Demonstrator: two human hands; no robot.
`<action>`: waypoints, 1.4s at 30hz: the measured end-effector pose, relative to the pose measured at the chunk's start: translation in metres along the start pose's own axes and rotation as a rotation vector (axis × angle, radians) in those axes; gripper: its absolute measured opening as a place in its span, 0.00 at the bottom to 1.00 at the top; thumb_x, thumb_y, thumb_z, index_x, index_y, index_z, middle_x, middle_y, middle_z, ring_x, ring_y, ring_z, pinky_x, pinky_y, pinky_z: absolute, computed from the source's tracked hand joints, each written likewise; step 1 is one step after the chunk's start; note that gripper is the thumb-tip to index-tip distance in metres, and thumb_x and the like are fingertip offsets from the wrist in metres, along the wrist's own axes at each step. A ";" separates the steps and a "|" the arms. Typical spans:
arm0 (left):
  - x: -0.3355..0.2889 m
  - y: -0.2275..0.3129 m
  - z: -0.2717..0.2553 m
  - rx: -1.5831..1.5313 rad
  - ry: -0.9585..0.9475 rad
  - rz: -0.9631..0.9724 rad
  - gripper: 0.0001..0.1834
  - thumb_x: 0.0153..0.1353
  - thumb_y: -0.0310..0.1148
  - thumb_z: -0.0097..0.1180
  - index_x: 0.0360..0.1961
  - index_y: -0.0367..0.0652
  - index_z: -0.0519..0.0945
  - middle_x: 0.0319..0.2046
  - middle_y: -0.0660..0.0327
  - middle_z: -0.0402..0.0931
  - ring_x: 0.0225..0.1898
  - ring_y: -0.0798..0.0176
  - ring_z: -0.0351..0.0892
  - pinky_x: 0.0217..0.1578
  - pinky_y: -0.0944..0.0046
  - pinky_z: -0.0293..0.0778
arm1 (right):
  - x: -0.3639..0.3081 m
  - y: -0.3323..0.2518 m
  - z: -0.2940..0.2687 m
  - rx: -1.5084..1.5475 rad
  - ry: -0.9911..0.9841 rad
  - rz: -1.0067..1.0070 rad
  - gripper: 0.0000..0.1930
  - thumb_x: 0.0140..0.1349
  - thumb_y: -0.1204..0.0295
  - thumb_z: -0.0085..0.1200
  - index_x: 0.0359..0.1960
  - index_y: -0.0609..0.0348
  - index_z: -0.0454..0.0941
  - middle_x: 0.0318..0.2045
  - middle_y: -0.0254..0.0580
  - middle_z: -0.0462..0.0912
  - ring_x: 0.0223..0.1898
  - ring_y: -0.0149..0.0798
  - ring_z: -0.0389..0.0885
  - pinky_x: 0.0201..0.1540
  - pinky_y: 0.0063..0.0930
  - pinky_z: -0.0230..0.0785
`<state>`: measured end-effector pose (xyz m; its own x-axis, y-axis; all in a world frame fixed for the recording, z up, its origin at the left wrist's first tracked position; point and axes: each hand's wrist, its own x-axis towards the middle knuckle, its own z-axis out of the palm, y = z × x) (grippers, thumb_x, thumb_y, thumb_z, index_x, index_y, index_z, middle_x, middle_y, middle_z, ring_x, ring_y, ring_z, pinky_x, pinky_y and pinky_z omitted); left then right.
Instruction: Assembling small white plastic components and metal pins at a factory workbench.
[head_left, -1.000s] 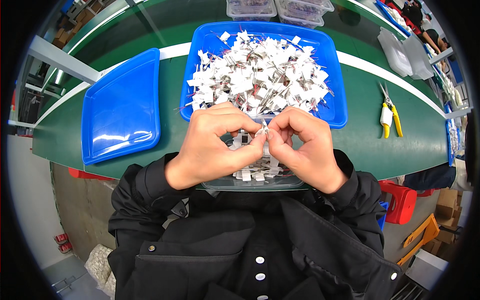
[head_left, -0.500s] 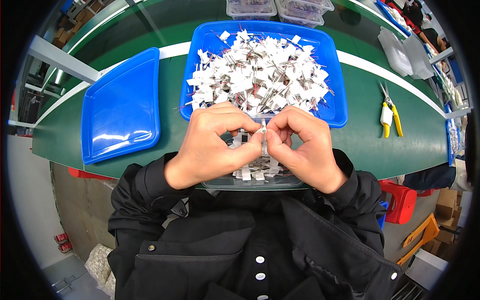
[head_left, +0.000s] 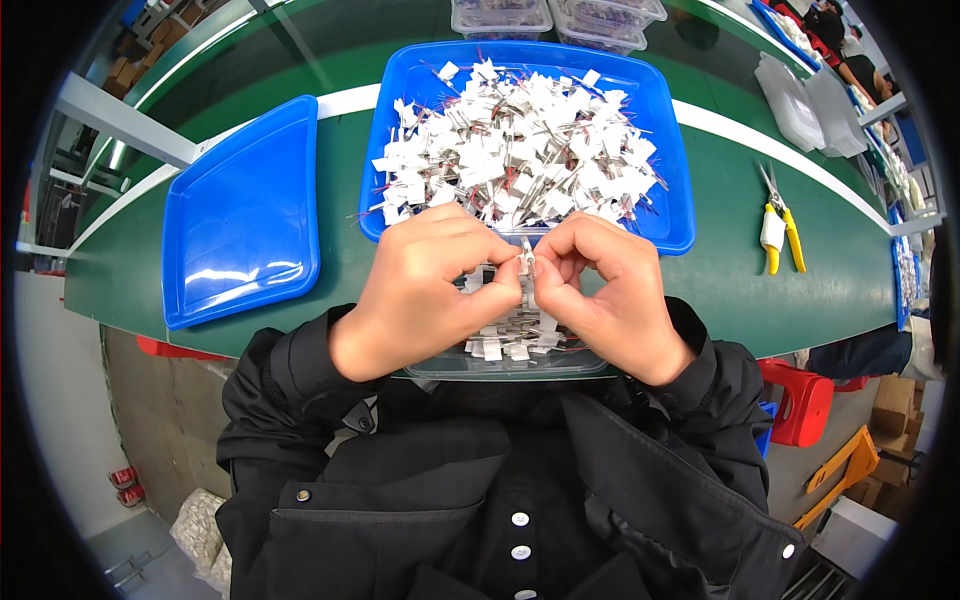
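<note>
Pinched grip at both hands: thumb and forefinger of the left hand (head_left: 415, 290) and of the right hand (head_left: 610, 300) close from either side on one small white-and-silver component (head_left: 527, 257), held above the clear plastic container (head_left: 430, 369) and at the near edge of the blue tray (head_left: 682, 205) heaped with white-tabbed wired components (head_left: 520, 145). The step in hand looks like fine two-handed work on that single piece, its exact nature hidden by the fingertips; the next move would seem to call for light, even, opposed pressure.
</note>
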<state>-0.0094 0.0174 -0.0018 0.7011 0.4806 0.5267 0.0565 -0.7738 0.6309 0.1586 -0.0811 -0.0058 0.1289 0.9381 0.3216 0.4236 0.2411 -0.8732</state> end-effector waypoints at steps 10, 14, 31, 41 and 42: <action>0.002 0.001 0.001 0.115 0.023 0.120 0.07 0.42 0.17 0.63 0.25 0.35 0.80 0.23 0.56 0.79 0.25 0.57 0.76 0.26 0.63 0.71 | -0.001 -0.003 0.000 0.184 0.031 0.089 0.06 0.54 0.81 0.62 0.32 0.67 0.78 0.27 0.38 0.82 0.28 0.24 0.81 0.30 0.19 0.74; 0.002 0.002 0.001 -0.006 0.034 0.071 0.06 0.44 0.18 0.63 0.25 0.35 0.80 0.23 0.57 0.79 0.25 0.60 0.76 0.26 0.65 0.70 | -0.001 -0.004 0.000 0.220 0.035 0.127 0.05 0.54 0.81 0.62 0.31 0.68 0.79 0.27 0.38 0.82 0.28 0.25 0.81 0.31 0.19 0.74; 0.001 0.001 0.003 0.119 0.054 0.123 0.05 0.43 0.22 0.64 0.22 0.40 0.80 0.19 0.61 0.75 0.24 0.59 0.73 0.25 0.63 0.68 | -0.001 -0.005 -0.001 0.096 0.001 0.106 0.05 0.50 0.78 0.62 0.29 0.63 0.80 0.25 0.37 0.83 0.27 0.27 0.82 0.30 0.20 0.72; -0.001 0.003 0.000 -0.111 0.043 -0.149 0.05 0.44 0.23 0.66 0.23 0.40 0.80 0.20 0.63 0.78 0.25 0.65 0.73 0.25 0.66 0.66 | 0.001 -0.001 0.004 -0.012 0.097 -0.041 0.05 0.50 0.77 0.62 0.28 0.60 0.79 0.27 0.34 0.82 0.29 0.30 0.80 0.27 0.22 0.68; -0.001 0.003 0.001 -0.091 0.046 -0.131 0.06 0.43 0.23 0.66 0.23 0.40 0.80 0.20 0.63 0.77 0.25 0.64 0.73 0.26 0.66 0.66 | 0.001 -0.001 0.004 -0.022 0.105 -0.070 0.05 0.49 0.77 0.62 0.28 0.60 0.79 0.27 0.34 0.81 0.29 0.30 0.80 0.27 0.22 0.68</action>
<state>-0.0093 0.0144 -0.0011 0.6584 0.5953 0.4606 0.0797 -0.6637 0.7437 0.1546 -0.0793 -0.0066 0.1909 0.8879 0.4186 0.4541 0.2982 -0.8396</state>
